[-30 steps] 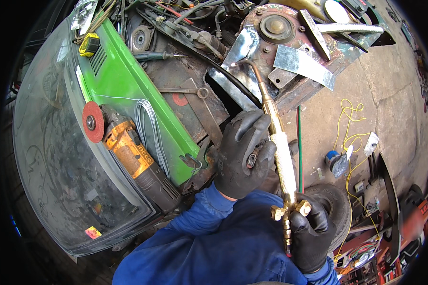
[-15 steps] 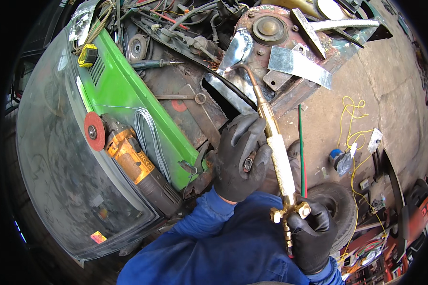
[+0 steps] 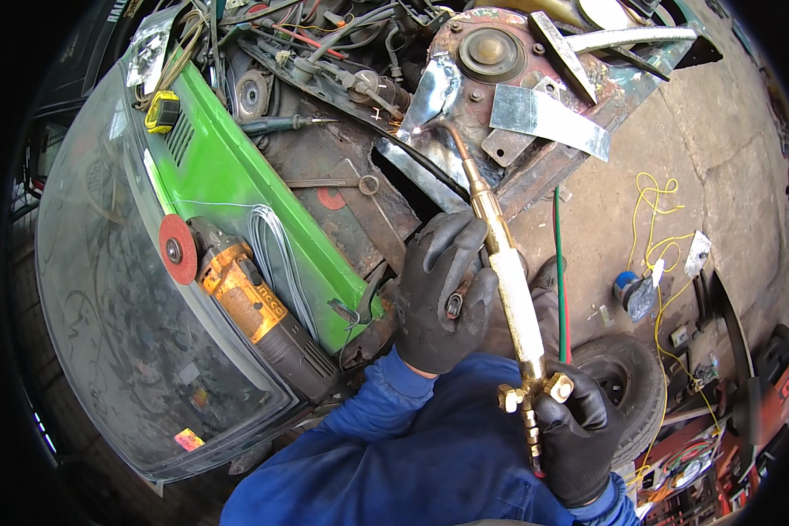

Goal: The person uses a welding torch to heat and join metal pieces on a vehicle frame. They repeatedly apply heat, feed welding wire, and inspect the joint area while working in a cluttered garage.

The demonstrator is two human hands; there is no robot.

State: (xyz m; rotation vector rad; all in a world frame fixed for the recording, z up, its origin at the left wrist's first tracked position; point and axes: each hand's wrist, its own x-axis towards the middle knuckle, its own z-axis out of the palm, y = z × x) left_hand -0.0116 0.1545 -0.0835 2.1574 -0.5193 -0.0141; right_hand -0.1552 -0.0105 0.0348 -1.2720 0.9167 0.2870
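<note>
A brass gas welding torch (image 3: pixel 519 302) points away from me, its bent copper tip ending in a bright glow with a few sparks at the metal. My right hand (image 3: pixel 579 434), in a black glove, is closed around the torch's rear end by the valve knobs. Just left of the torch body, my gloved left hand (image 3: pixel 443 294) has its fingers curled. A small dark end of something pokes out between them, too hidden to name. Under the glow, a shiny sheet-metal patch (image 3: pixel 436 90) meets a dark edge beside the round mount (image 3: pixel 491 54).
Left of my hands, an orange angle grinder (image 3: pixel 250 302) and coiled grey wire (image 3: pixel 280 250) lie by the green panel (image 3: pixel 228 158) and windshield. A tape measure (image 3: pixel 162 112), screwdriver (image 3: pixel 280 123), hammer (image 3: pixel 565 54) and loose metal plate (image 3: pixel 548 121) surround the work. Right is a tyre (image 3: pixel 627 386).
The torch tip and its glow stay at nearly the same spot, with sparks now showing to the left. Both hands keep their hold; the view has shifted slightly.
</note>
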